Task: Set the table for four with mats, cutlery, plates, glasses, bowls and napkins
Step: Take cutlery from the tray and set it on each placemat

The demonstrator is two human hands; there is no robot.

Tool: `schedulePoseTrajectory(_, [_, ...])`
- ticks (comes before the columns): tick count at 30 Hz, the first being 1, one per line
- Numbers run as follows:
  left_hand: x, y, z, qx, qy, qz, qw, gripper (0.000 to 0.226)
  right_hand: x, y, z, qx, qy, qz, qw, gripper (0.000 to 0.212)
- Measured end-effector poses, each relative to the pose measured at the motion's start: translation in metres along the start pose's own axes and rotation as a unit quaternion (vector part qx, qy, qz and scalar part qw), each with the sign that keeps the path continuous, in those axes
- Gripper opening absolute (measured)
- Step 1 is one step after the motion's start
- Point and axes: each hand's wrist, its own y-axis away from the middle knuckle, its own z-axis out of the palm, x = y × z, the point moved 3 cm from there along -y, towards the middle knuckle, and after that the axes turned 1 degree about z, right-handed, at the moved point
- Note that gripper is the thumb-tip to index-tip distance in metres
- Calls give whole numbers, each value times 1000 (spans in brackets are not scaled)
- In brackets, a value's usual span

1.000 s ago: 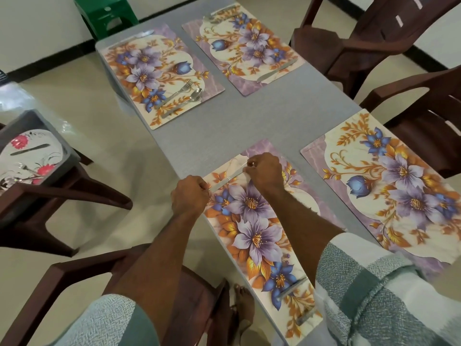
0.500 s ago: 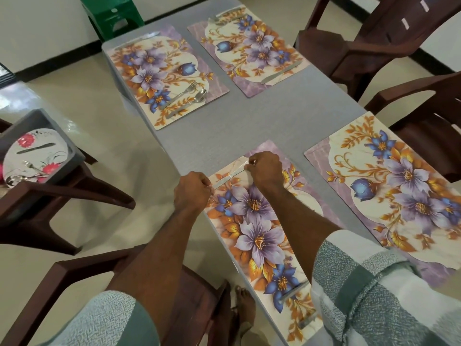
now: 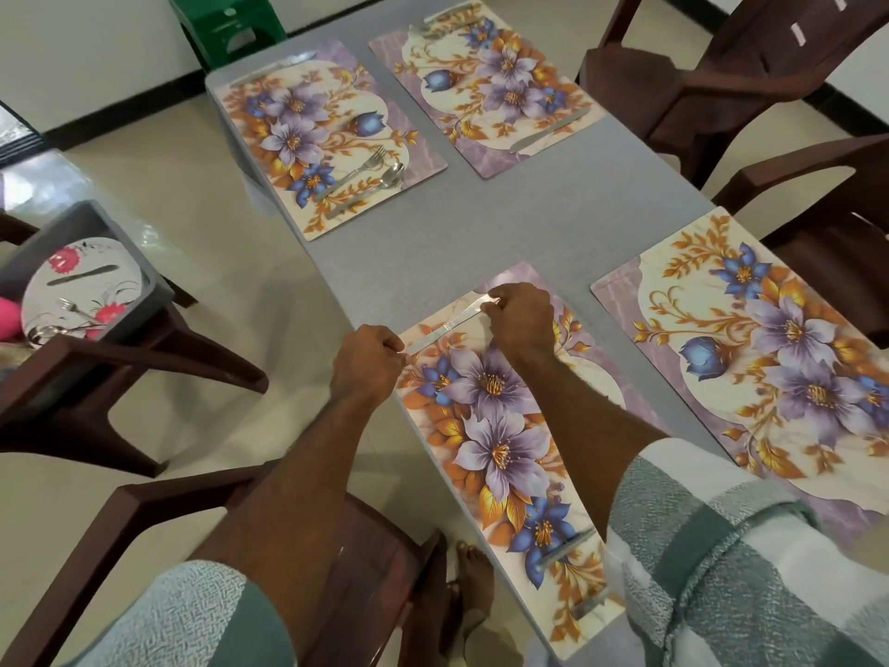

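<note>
Grey table (image 3: 481, 233) carries four floral mats. On the near mat (image 3: 495, 450), far end, both hands pinch one knife (image 3: 445, 326): left hand (image 3: 368, 361) at its handle, right hand (image 3: 522, 317) at its blade. Brown chairs ring the table; left of it, a tray (image 3: 86, 281) holds a plate and cutlery, partly cut off.

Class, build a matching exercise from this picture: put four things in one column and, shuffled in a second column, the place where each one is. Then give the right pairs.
Things
1. knife
2. fork
3. plate
4. green stool

Places
A. on the floor past the table's far end
B. held at both ends, left hand and right hand, over the near mat
C. in the grey tray on a chair at the left
D. beside a spoon on the far left mat

Pairs: 1-B, 2-D, 3-C, 4-A
</note>
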Motion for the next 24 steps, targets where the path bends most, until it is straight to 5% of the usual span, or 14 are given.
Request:
schedulePoseTrajectory(13, [12, 69, -43, 22, -7, 70, 997, 11, -32, 80, -45, -20, 46, -133, 990, 17])
schedulePoseTrajectory(24, [-131, 259, -188, 148, 0, -13, 989, 10, -163, 275, -7, -61, 71, -255, 962, 13])
